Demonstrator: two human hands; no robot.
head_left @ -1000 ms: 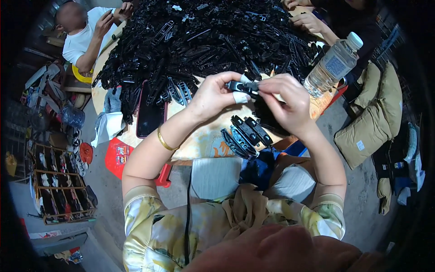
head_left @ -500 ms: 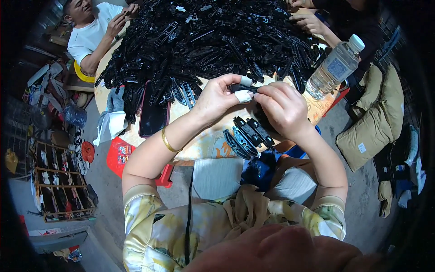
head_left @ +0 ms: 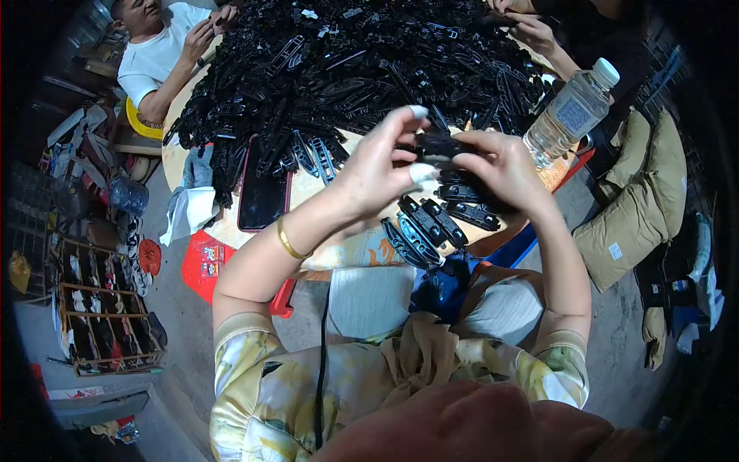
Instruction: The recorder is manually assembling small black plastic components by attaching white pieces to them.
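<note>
Bridging the gap between the two hands, a black plastic part (head_left: 437, 145) sits a little above the table, blurred, its long axis running roughly left to right across the person's front. Its right end lies between the thumb and fingers of the right hand (head_left: 504, 168), which pinches it; its left end points into the space framed by the thumb and forefinger of the left hand (head_left: 373, 171). Those two digits stand well apart, each with a white wrap at the tip, and do not close on the part; whether the other left fingers touch it, I cannot tell. Both hands are near, but the right one is the nearer, being in contact.

Just below the right hand, toward the person, lie a few more black pieces (head_left: 471, 215), partly hidden by it. Beside them, to the left, a row of long black clips (head_left: 431, 223) rests close together, their long axes slanting from upper left to lower right, so they lie at an angle to the held part.

Farther out, the large heap of black parts (head_left: 346, 73) covers the far side of the table (head_left: 339, 256). A dark phone (head_left: 263, 192) lies left of the left forearm, and a clear bottle (head_left: 566, 119) stands beyond the right hand.
</note>
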